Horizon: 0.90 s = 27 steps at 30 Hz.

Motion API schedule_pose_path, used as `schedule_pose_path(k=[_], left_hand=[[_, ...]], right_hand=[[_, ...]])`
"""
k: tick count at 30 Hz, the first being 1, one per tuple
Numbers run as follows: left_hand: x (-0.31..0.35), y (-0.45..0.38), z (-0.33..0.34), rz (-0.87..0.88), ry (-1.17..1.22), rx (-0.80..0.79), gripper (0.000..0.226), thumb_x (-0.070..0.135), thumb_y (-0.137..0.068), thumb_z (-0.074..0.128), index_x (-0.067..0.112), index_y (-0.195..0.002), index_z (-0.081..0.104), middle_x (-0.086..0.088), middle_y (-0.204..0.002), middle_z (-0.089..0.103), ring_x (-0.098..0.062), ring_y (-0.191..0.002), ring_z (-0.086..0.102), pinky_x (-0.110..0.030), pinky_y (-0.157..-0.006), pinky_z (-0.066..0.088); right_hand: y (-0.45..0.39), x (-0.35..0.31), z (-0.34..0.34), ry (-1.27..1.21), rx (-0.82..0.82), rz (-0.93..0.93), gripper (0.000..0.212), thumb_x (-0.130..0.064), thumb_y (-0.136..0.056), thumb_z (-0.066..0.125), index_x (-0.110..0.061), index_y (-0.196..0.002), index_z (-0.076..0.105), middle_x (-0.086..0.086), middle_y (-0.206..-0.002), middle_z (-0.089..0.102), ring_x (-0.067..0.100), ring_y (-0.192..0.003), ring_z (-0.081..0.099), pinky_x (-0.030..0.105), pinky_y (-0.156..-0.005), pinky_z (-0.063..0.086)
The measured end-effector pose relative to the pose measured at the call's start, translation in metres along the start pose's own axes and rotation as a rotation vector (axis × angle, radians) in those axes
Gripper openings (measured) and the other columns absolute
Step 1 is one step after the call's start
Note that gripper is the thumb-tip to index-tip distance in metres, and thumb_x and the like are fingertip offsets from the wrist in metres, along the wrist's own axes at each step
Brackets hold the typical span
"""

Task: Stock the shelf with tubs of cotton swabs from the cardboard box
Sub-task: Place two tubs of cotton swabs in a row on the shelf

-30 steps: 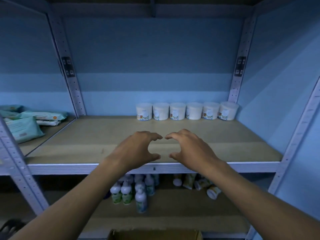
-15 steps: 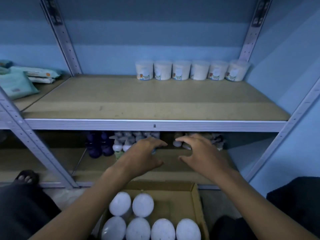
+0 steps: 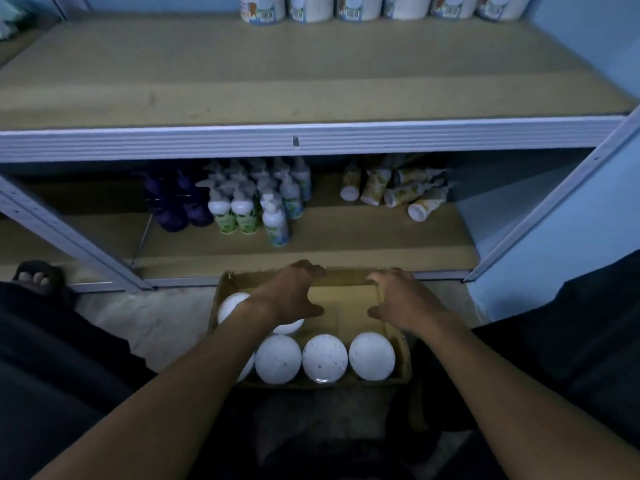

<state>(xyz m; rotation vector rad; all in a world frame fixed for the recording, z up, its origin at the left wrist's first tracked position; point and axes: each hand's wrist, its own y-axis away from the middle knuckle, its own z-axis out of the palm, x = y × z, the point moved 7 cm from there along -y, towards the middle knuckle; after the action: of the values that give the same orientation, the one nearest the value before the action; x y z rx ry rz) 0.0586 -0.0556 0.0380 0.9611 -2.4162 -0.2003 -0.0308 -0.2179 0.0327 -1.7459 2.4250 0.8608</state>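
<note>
An open cardboard box [image 3: 401, 355] sits on the floor below me, holding several white-lidded tubs of cotton swabs [image 3: 324, 357]. My left hand [image 3: 289, 296] hovers over the box's far left part, fingers spread, partly covering two tubs. My right hand [image 3: 401, 299] hovers over the bare far right part of the box, fingers spread and empty. A row of several tubs [image 3: 311, 8] stands along the back of the upper shelf board [image 3: 311, 71], cut off by the top edge of the view.
The lower shelf [image 3: 346, 237] holds purple bottles [image 3: 180, 202], white pump bottles [image 3: 249, 206] and toppled yellow-patterned bottles [image 3: 398, 192]. Metal uprights [image 3: 69, 233] flank the bay. A sandalled foot [image 3: 34, 275] rests on the floor at the left. A blue wall [image 3: 571, 237] closes the right.
Both hands have dropped from the shelf edge down to the cardboard box, and my view has tilted down with them. They stay empty throughout.
</note>
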Motion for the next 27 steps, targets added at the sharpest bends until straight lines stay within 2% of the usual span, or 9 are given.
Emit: schedule_pose_path(k=[3, 7, 10, 14, 17, 20, 27], left_hand=[[-0.001, -0.001, 0.031, -0.021, 0.034, -0.080, 0.075, 0.030, -0.078, 0.079, 0.019, -0.145, 0.046, -0.006, -0.145, 0.046, -0.024, -0.131, 0.047, -0.037, -0.105, 0.043], [-0.006, -0.007, 0.065, -0.053, 0.100, -0.122, 0.080, 0.031, -0.075, 0.082, 0.023, -0.145, 0.044, -0.002, -0.148, 0.043, -0.020, -0.133, 0.044, -0.033, -0.106, 0.041], [-0.009, -0.011, 0.088, -0.070, 0.122, -0.156, 0.083, 0.033, -0.075, 0.083, 0.021, -0.146, 0.042, -0.004, -0.149, 0.041, -0.021, -0.133, 0.044, -0.032, -0.108, 0.040], [-0.015, -0.013, 0.114, -0.077, 0.064, -0.216, 0.084, 0.038, -0.077, 0.080, 0.020, -0.148, 0.039, -0.005, -0.150, 0.038, -0.024, -0.134, 0.043, -0.040, -0.110, 0.039], [-0.015, -0.012, 0.134, -0.064, 0.004, -0.248, 0.079, 0.041, -0.079, 0.077, 0.018, -0.145, 0.040, -0.005, -0.146, 0.040, -0.025, -0.132, 0.046, -0.041, -0.108, 0.040], [-0.011, -0.010, 0.154, -0.054, -0.033, -0.264, 0.077, 0.047, -0.075, 0.074, 0.019, -0.140, 0.043, -0.004, -0.139, 0.043, -0.027, -0.127, 0.049, -0.043, -0.104, 0.043], [-0.009, -0.010, 0.170, -0.031, -0.094, -0.201, 0.070, 0.045, -0.077, 0.073, 0.019, -0.136, 0.047, -0.007, -0.140, 0.045, -0.029, -0.125, 0.051, -0.045, -0.101, 0.047]], right_hand=[[0.000, 0.011, 0.032, -0.007, -0.050, 0.041, 0.066, -0.028, -0.085, 0.075, -0.031, -0.144, 0.047, 0.004, -0.146, 0.043, 0.025, -0.131, 0.045, 0.037, -0.093, 0.048], [0.001, 0.022, 0.069, 0.006, -0.093, 0.093, 0.066, -0.022, -0.086, 0.073, -0.029, -0.145, 0.044, 0.006, -0.142, 0.041, 0.029, -0.123, 0.051, 0.039, -0.091, 0.051], [0.001, 0.027, 0.092, -0.015, -0.128, 0.110, 0.070, -0.024, -0.085, 0.075, -0.027, -0.146, 0.042, 0.007, -0.142, 0.039, 0.031, -0.125, 0.048, 0.040, -0.096, 0.049], [0.002, 0.031, 0.115, 0.003, -0.170, 0.123, 0.076, -0.032, -0.079, 0.078, -0.026, -0.145, 0.041, 0.008, -0.141, 0.040, 0.033, -0.127, 0.047, 0.040, -0.099, 0.046], [0.004, 0.035, 0.129, -0.031, -0.209, 0.142, 0.077, -0.034, -0.077, 0.079, -0.023, -0.144, 0.041, 0.009, -0.139, 0.038, 0.033, -0.127, 0.045, 0.042, -0.100, 0.045], [0.004, 0.037, 0.136, -0.068, -0.187, 0.138, 0.075, -0.034, -0.078, 0.078, -0.021, -0.142, 0.041, 0.010, -0.136, 0.040, 0.033, -0.125, 0.047, 0.042, -0.099, 0.046], [0.003, 0.035, 0.145, -0.065, -0.113, 0.162, 0.078, -0.037, -0.077, 0.078, -0.021, -0.141, 0.038, 0.010, -0.136, 0.037, 0.036, -0.120, 0.050, 0.044, -0.095, 0.048]])
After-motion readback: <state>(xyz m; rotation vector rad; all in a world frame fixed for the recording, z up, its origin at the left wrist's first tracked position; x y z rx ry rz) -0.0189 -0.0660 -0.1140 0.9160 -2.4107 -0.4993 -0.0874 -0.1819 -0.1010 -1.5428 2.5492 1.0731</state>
